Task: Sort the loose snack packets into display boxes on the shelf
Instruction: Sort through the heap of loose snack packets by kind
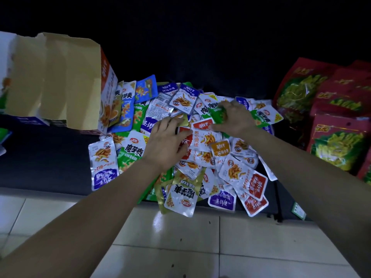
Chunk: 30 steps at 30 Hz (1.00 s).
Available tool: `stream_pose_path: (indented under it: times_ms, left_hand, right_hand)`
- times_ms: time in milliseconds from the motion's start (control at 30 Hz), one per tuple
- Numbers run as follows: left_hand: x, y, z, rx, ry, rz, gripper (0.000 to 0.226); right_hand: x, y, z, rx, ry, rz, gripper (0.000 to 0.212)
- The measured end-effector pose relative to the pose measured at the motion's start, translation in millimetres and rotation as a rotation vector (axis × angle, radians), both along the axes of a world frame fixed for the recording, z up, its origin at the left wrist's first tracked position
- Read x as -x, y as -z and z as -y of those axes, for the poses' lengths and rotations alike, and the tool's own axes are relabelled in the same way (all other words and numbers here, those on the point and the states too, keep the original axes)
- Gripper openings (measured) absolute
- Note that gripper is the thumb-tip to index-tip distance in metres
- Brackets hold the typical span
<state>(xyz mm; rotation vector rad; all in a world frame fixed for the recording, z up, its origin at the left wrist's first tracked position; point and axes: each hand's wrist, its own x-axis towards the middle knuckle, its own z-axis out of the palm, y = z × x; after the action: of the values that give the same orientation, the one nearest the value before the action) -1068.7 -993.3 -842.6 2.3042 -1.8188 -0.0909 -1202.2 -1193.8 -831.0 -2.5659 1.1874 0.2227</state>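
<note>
Where the packets lie: small glossy foil snack packets (241,173) heaped loose on the dark shelf (50,157), beside the open cardboard display box (60,83).
Left hand (168,141): fingers spread flat on red-and-white packets (200,135).
Right hand (234,117): fingers curled on a green foil packet (215,115).
Handling: likely light, limp, slippery; pinch a sealed edge, one colour at once.

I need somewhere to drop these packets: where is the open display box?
In the head view, the open display box stands at the far left of the dark shelf, flap raised, with the packet pile against its right side.
</note>
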Motion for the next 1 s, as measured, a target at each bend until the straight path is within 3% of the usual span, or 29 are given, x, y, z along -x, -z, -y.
stream_pose_path:
  times_ms: [233,367,433,533,567,633,700,733,833,900,1000]
  left_hand:
    - [3,-2,2,-0.019,-0.049,-0.041,0.042]
    - [8,-4,2,0.080,-0.067,-0.096,0.035]
    - [16,-14,6,0.196,-0.096,-0.327,0.023]
    - [33,-42,22,0.139,-0.306,-1.152,0.030]
    - [37,-46,28,0.141,-0.369,-1.339,0.034]
    - [41,-50,38,0.208,-0.498,-1.506,0.033]
    - [39,-48,40,0.276,-0.707,-1.477,0.028]
    - [35,-44,38,0.278,-0.777,-1.384,0.037]
    - [27,-36,29,0.266,-0.782,-1.219,0.056]
    - [23,-33,25,0.263,-0.782,-1.228,0.059]
    - [14,-26,23,0.205,-0.769,-1.223,0.067]
  right_hand:
    - [32,0,-5,0.095,0.039,0.063,0.053]
    - [35,1,-8,0.145,0.160,0.347,0.036]
    - [31,-6,-17,0.098,0.152,0.506,0.030]
    - [21,-19,-42,-0.032,-0.071,0.579,0.035]
    - [19,-21,-50,-0.081,-0.179,0.551,0.039]
    - [19,-23,-58,-0.231,-0.309,0.462,0.049]
    - [24,-24,-56,-0.388,-0.248,0.448,0.044]
    - [26,-24,-52,-0.396,-0.168,0.491,0.040]
    - [27,-12,-29,-0.278,0.112,0.519,0.048]
    - [20,-2,-19,-0.226,0.181,0.318,0.060]
    - [10,6,-20,-0.033,0.090,0.054,0.070]
